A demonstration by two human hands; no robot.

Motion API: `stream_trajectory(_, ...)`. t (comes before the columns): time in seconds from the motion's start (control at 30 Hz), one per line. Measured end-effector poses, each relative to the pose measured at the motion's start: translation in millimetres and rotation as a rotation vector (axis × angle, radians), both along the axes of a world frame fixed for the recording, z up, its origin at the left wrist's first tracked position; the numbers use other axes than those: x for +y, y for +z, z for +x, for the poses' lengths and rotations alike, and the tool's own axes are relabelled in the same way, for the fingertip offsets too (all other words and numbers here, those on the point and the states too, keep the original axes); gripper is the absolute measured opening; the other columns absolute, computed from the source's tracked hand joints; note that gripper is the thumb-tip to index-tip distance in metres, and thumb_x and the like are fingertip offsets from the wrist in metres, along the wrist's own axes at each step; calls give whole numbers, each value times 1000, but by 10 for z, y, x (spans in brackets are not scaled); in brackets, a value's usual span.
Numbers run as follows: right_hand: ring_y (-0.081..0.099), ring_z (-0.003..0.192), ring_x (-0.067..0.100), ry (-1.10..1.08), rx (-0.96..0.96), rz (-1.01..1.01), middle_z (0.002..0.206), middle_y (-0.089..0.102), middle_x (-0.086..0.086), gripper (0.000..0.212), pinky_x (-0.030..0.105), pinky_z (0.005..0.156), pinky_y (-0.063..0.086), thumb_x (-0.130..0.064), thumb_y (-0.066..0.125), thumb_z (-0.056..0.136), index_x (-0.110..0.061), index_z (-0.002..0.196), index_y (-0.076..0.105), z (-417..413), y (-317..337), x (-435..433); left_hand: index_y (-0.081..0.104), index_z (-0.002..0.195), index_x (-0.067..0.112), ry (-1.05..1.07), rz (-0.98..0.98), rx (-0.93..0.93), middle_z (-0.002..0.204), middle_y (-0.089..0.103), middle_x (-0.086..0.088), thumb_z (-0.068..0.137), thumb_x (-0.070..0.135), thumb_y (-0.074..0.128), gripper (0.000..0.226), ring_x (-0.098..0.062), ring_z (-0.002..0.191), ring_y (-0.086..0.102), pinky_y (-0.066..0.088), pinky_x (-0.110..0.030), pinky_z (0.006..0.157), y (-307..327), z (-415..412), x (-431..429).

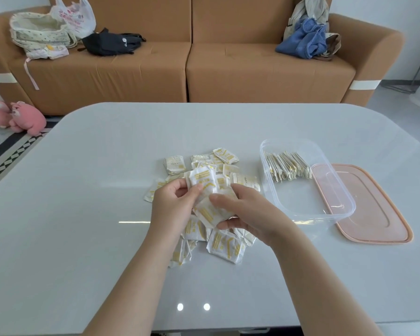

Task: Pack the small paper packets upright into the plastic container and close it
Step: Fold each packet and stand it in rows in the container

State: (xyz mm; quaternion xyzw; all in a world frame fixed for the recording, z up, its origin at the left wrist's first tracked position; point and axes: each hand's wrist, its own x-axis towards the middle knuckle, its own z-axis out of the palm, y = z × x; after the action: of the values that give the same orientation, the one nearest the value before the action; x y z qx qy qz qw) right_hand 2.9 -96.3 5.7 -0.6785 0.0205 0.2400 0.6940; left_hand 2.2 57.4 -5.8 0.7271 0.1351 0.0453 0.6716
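Note:
A loose pile of small white-and-yellow paper packets (224,246) lies at the middle of the table. My left hand (172,202) holds a small stack of packets (203,180) above the pile. My right hand (243,209) pinches one more packet (207,213) just below that stack. To the right stands the clear plastic container (335,215), uncovered, with a row of packets (287,168) standing upright at its far end. Its pink lid (378,209) lies flat on the table, partly under the container's right side.
The grey table (95,190) has a rounded far edge. Behind it stands a brown sofa (187,69) with bags and clothes on it. Pink plush toys (17,117) lie on the floor at the left.

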Motion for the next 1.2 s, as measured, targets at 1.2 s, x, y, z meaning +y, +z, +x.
stream_trajectory(1.2,57,70,15,-265,-285,-92,81,64,10,9,22,62,47,-6,71,84,-8,92,68,66,-62,-43,66,90,16,24,44,-86,80,69,-6,91,14,59,7,-16,72,61,55,-39,68,-57,75,69)
